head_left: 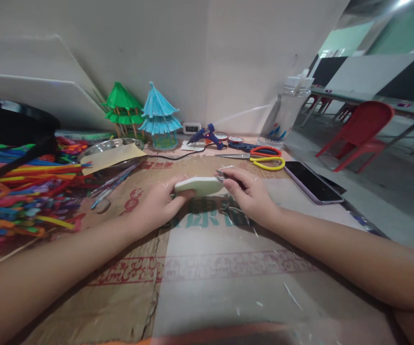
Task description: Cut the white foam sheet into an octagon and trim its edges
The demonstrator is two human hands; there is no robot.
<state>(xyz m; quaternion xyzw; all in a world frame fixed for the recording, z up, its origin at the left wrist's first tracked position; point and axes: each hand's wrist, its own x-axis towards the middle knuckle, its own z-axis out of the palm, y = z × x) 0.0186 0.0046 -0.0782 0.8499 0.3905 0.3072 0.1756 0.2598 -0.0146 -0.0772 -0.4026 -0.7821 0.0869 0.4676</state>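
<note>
My left hand (164,200) is closed on the left end of a pale green-white flat foam piece (203,186), thumb in front and fingers behind. The piece is tilted up above the cardboard (120,297). My right hand (250,196) is closed in a pinch at the piece's right end. Between those fingertips a small dark, metallic-looking thing shows, touching or very near the edge; its kind is too small to tell. White shavings lie on the clear sheet (221,302) below my hands.
Pipe cleaners (23,191) lie heaped at left. Green (123,108) and blue (160,115) model pavilions stand by the wall. Behind my hands lie a glue gun (207,136) and scissors (264,158). A phone (313,182) and water bottle (286,112) are at right.
</note>
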